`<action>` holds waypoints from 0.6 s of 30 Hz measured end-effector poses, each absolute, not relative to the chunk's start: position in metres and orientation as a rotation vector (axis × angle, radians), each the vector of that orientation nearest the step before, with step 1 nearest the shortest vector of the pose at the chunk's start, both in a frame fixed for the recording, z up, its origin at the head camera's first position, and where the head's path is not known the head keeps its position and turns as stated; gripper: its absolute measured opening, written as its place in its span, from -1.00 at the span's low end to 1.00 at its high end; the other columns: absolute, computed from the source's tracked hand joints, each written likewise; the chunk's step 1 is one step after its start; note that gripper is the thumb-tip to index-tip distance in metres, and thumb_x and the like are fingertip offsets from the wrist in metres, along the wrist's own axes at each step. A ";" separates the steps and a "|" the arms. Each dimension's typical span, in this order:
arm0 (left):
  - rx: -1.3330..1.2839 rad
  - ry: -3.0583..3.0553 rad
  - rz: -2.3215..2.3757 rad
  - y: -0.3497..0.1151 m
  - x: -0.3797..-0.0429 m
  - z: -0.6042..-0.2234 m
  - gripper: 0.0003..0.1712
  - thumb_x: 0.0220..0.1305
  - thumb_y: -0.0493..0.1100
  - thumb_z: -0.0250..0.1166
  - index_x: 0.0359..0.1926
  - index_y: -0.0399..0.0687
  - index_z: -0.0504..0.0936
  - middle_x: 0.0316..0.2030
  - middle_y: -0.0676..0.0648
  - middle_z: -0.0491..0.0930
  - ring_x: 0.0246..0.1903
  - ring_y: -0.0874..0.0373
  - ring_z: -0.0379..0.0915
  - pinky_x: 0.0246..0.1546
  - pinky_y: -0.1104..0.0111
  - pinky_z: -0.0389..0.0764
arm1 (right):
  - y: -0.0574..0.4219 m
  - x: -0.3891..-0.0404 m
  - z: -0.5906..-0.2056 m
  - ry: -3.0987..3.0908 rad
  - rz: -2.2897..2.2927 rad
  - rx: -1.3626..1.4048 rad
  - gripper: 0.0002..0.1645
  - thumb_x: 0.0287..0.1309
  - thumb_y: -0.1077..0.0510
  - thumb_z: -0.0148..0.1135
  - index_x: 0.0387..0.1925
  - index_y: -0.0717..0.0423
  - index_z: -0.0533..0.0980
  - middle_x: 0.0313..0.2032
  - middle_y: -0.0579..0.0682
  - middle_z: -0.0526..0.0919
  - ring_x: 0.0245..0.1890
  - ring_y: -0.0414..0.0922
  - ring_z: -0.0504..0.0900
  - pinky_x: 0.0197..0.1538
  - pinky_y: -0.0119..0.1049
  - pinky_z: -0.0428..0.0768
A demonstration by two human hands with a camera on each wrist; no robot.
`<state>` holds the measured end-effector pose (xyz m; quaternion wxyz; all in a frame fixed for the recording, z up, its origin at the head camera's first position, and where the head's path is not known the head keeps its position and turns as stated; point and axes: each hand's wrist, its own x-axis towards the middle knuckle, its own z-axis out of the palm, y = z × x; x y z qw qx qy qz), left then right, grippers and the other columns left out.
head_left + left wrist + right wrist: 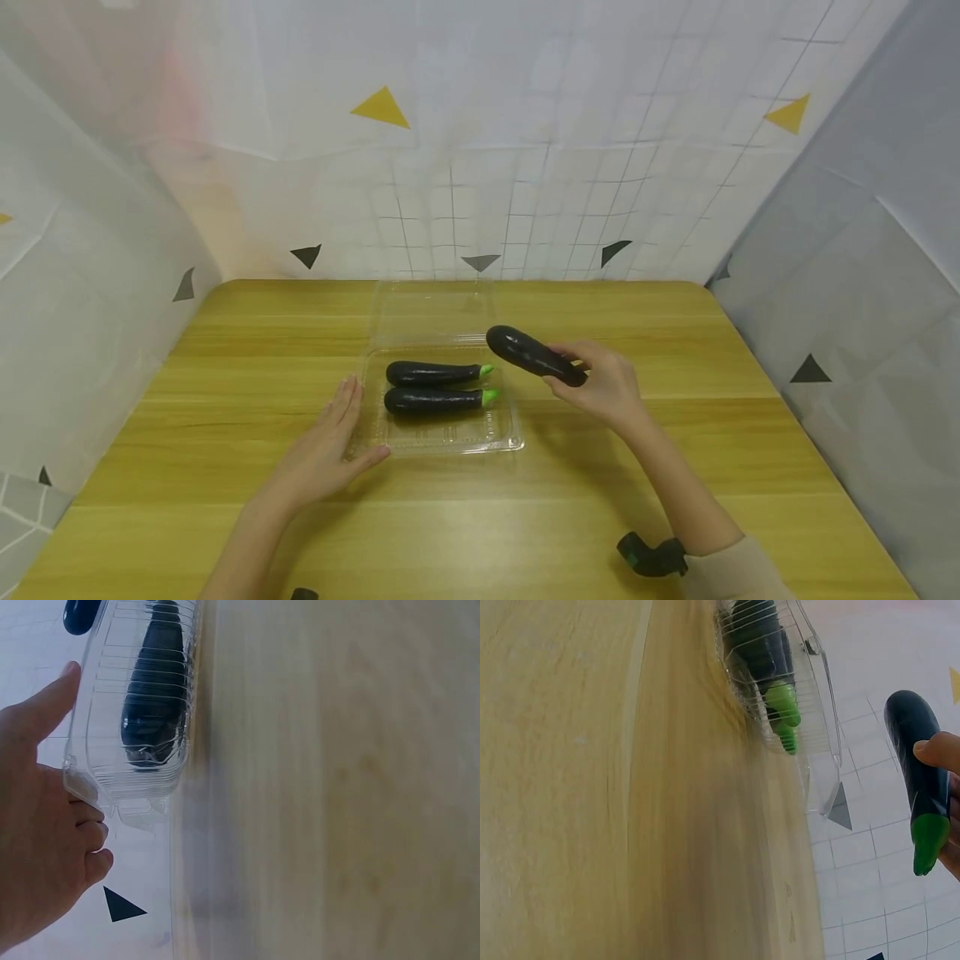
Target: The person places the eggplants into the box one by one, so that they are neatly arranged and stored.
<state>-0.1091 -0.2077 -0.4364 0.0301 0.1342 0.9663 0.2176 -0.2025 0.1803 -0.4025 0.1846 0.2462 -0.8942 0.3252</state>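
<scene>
1. Head view: on the wood-grained table, the step in hand seems to be handling one eggplant beside the box; whether it is being loaded or unloaded, cannot tell. Next move, I judge, is calling for a steady box and a clear path at its rim.
2. Box is sitting mid-table: thin, clear, ribbed plastic, rectangular. Its lid is lying open behind, see-through and shiny.
3. Left hand is lying along the box's left edge, fingers nearly straight, thumb spread toward the front; touching, apparently not grasping.
4. Right hand is pinching the held eggplant toward its stem end, right of the box, above the table.
5. Near eggplant and far eggplant are lying side by side inside: glossy, near-black, smooth, club-shaped.
6. Held stem is showing bright green, tapering.
</scene>
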 end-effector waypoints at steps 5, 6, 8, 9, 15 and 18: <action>0.416 2.976 0.675 -0.208 -0.109 -0.436 0.17 0.26 0.36 0.13 0.50 -0.25 -0.25 0.49 -0.21 -0.37 0.43 -0.24 -0.29 0.35 -0.09 0.01 | 0.175 -0.202 -0.399 -2.516 0.933 0.703 -0.50 -0.17 0.15 0.56 -0.08 0.09 0.65 -0.18 0.00 0.72 -0.35 -0.07 0.72 -0.34 -0.23 0.67; 0.414 2.976 0.675 -0.208 -0.109 -0.436 0.17 0.26 0.37 0.13 0.50 -0.24 -0.25 0.48 -0.20 -0.38 0.43 -0.25 -0.28 0.35 -0.09 0.01 | 0.174 -0.202 -0.398 -2.512 0.938 0.707 -0.51 -0.16 0.15 0.55 -0.08 0.09 0.65 -0.18 0.00 0.72 -0.35 -0.07 0.72 -0.34 -0.23 0.67; 0.413 2.975 0.678 -0.208 -0.108 -0.436 0.16 0.26 0.36 0.13 0.50 -0.24 -0.25 0.49 -0.20 -0.38 0.43 -0.26 -0.28 0.34 -0.10 0.02 | 0.171 -0.202 -0.397 -2.502 0.949 0.719 -0.51 -0.16 0.15 0.55 -0.08 0.09 0.65 -0.18 -0.01 0.73 -0.35 -0.08 0.72 -0.34 -0.24 0.67; 0.412 2.976 0.679 -0.208 -0.108 -0.436 0.16 0.26 0.36 0.13 0.50 -0.23 -0.25 0.49 -0.21 -0.37 0.43 -0.26 -0.27 0.34 -0.11 0.02 | 0.170 -0.203 -0.396 -2.496 0.954 0.728 -0.51 -0.16 0.16 0.55 -0.08 0.09 0.66 -0.18 -0.01 0.73 -0.34 -0.08 0.72 -0.34 -0.25 0.67; 0.409 2.977 0.679 -0.208 -0.108 -0.437 0.16 0.26 0.37 0.13 0.50 -0.22 -0.26 0.49 -0.24 -0.34 0.41 -0.29 -0.24 0.33 -0.12 0.04 | 0.162 -0.203 -0.394 -2.470 0.984 0.785 -0.50 -0.18 0.17 0.56 -0.08 0.09 0.66 -0.17 -0.01 0.72 -0.29 -0.10 0.71 -0.31 -0.29 0.68; 0.405 2.977 0.679 -0.207 -0.109 -0.437 0.17 0.26 0.37 0.12 0.50 -0.21 -0.27 0.49 -0.24 -0.33 0.41 -0.30 -0.23 0.32 -0.13 0.05 | 0.157 -0.201 -0.393 -2.465 1.005 0.800 -0.51 -0.19 0.17 0.56 -0.09 0.09 0.66 -0.17 -0.02 0.72 -0.29 -0.11 0.71 -0.30 -0.30 0.68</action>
